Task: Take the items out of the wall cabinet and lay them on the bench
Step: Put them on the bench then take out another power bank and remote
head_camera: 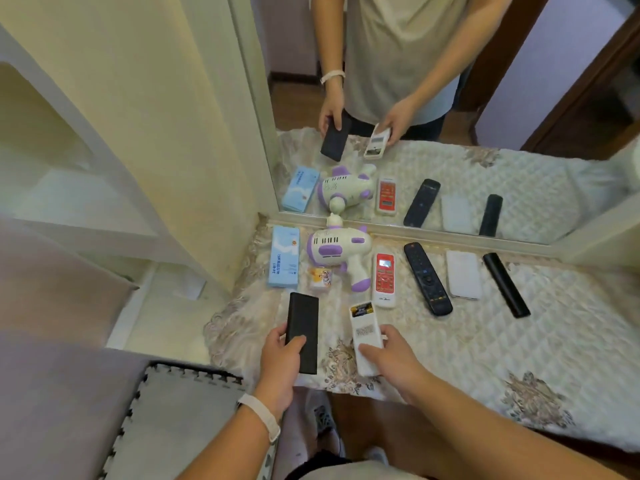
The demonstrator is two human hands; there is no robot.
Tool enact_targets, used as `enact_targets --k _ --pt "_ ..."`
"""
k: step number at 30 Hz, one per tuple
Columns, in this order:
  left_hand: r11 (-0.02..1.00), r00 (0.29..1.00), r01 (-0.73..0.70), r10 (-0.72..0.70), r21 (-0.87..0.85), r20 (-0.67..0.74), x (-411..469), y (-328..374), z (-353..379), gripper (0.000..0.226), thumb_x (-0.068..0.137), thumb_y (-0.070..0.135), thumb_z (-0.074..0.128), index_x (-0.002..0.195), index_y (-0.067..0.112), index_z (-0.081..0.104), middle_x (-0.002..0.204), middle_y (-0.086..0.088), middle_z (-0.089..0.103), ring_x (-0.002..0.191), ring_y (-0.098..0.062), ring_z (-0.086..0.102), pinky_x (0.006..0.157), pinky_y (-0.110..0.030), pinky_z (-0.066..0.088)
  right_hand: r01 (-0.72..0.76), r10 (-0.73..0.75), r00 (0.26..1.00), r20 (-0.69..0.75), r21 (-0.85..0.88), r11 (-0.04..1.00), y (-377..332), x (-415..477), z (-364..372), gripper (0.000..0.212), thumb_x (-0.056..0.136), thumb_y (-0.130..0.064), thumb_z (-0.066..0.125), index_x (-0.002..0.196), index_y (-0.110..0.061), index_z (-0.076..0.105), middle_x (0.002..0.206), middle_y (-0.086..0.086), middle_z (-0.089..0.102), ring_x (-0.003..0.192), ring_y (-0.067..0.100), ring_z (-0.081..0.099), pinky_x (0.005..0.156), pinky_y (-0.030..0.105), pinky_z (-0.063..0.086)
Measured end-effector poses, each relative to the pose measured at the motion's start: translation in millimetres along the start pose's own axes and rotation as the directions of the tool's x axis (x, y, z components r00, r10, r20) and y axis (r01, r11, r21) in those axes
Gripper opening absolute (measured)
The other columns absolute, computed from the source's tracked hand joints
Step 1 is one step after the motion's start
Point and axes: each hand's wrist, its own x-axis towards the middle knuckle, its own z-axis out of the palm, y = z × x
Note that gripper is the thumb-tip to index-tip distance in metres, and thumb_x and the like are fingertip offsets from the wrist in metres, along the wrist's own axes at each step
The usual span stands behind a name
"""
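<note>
A quilted, lace-edged cloth (485,327) covered the desk. Nearest, the left hand (282,358) gripped a flat black slab (303,332) and the right hand (391,358) a white rectangular remote (365,336), both lying on it. Farther off lay a glossy toy gun (337,249) before a mirror (450,133).

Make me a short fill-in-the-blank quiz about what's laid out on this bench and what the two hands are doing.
1. The left hand holds a flat ____ slab.
2. The right hand rests on a ____ remote with a code sticker.
3. The purple-and-white toy gun lies between the blue box and the ____-faced remote.
4. Behind the bench, a ____ repeats the items.

Missing words: black; white; red; mirror
</note>
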Motion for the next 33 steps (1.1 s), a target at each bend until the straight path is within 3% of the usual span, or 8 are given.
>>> enact_targets --k 6,9,11,14,19,25,29,33 --pt "0.99 0.996 0.054 -0.063 0.128 0.063 40 -11 -4 0.035 0.093 0.012 0.059 0.128 0.013 0.052 0.117 -0.004 0.065 0.099 -0.019 0.067 0.074 -0.031 0.057 -0.044 0.042 0.999 -0.014 -0.113 0.993 0 39 25 0.036 0.086 -0.02 0.068 0.116 -0.022 0.048 0.114 0.003 0.064 0.1 0.024 0.065 0.087 0.051 0.055" --pt "0.978 0.994 0.057 -0.075 0.199 0.083 48 -15 -4 0.029 0.094 0.012 0.058 0.123 0.015 0.056 0.114 -0.002 0.067 0.096 -0.018 0.067 0.077 -0.034 0.058 -0.066 0.064 0.998 -0.02 -0.131 0.989 -5 44 34 0.032 0.089 -0.016 0.066 0.114 -0.021 0.047 0.112 0.002 0.062 0.099 0.021 0.063 0.08 0.039 0.056" --pt "0.962 0.995 0.012 -0.04 0.273 0.094 49 -15 -4 0.021 0.094 0.012 0.058 0.114 0.02 0.058 0.105 0.003 0.068 0.089 -0.013 0.068 0.067 -0.026 0.055 -0.057 0.056 0.998 -0.01 -0.177 0.982 -5 47 37 0.032 0.091 -0.016 0.065 0.116 -0.019 0.047 0.112 0.002 0.061 0.097 0.018 0.061 0.074 0.028 0.05" --pt "0.906 0.992 -0.09 0.047 0.414 0.113 47 -15 -5 0.026 0.094 0.016 0.059 0.116 0.028 0.054 0.1 0.013 0.065 0.083 -0.002 0.063 0.056 -0.012 0.048 -0.003 0.002 1.0 -0.001 -0.339 0.941 -3 52 36 0.035 0.09 -0.023 0.064 0.121 -0.016 0.048 0.111 0.0 0.061 0.094 0.017 0.059 0.074 0.027 0.044" --pt "0.76 0.975 -0.221 0.192 0.611 0.114 39 -12 -10 0.041 0.09 0.026 0.06 0.131 0.025 0.053 0.115 0.006 0.062 0.1 -0.01 0.06 0.08 -0.026 0.052 0.072 -0.067 0.997 0.032 -0.64 0.765 -7 57 30 0.04 0.089 -0.041 0.06 0.117 -0.015 0.049 0.107 0.004 0.063 0.096 0.025 0.063 0.071 0.033 0.046" --pt "0.626 0.949 -0.239 0.314 0.743 0.041 17 2 -12 0.046 0.094 0.029 0.056 0.137 0.016 0.051 0.137 -0.001 0.054 0.125 -0.02 0.048 0.102 -0.03 0.038 0.254 -0.176 0.966 0.188 -0.811 0.527 -18 49 11 0.045 0.09 -0.046 0.051 0.122 -0.015 0.042 0.113 0.007 0.055 0.097 0.026 0.058 0.078 0.038 0.05" --pt "0.486 0.896 -0.269 0.443 0.832 0.031 -1 19 -18 0.046 0.093 0.027 0.056 0.137 0.014 0.052 0.14 -0.005 0.054 0.129 -0.024 0.047 0.107 -0.036 0.035 0.454 -0.257 0.888 0.382 -0.818 0.354 -38 44 -2 0.052 0.093 -0.046 0.047 0.135 -0.017 0.039 0.123 0.007 0.052 0.107 0.027 0.055 0.081 0.037 0.048" --pt "0.276 0.841 -0.199 0.54 0.94 0.019 -27 34 -23 0.045 0.092 0.033 0.052 0.133 0.015 0.057 0.138 -0.006 0.056 0.128 -0.026 0.05 0.108 -0.041 0.035 0.726 -0.348 0.675 0.65 -0.668 0.16 -60 31 -7 0.061 0.094 -0.047 0.048 0.145 -0.017 0.036 0.136 0.007 0.047 0.122 0.027 0.047 0.095 0.039 0.045"
